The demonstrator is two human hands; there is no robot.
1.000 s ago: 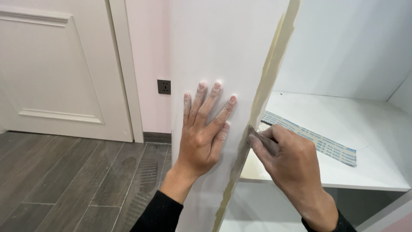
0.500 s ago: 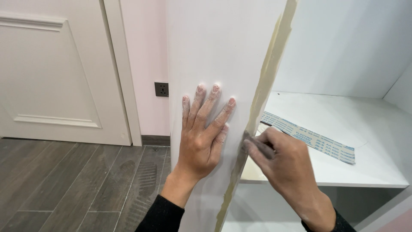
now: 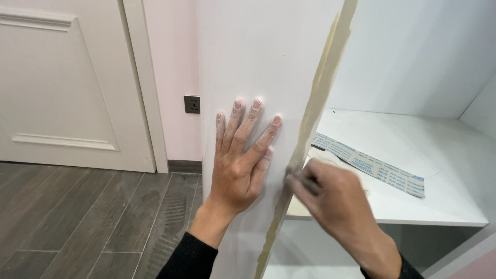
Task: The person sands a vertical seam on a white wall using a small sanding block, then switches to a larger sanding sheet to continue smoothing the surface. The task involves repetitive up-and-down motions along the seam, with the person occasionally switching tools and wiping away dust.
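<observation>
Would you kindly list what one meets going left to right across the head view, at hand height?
Door → wall socket → left hand flat on the white panel → tan panel edge → right hand → sandpaper strip on the shelf.

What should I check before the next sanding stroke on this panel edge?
1. Left hand braces the panel: ok, palm and fingers flat on its white face.
2. Right hand at the edge: ok, its fingertips meet the tan strip.
3. Grip on the grey piece: cannot tell, the hand is blurred.
4. Left fingers clear of the edge: ok, the index tip stops short of the strip.
5. Spare sandpaper strip in reach: ok, it lies on the shelf behind the right hand.
6. Edge evenly worked: not ok, the tan strip looks ragged along its length.
</observation>
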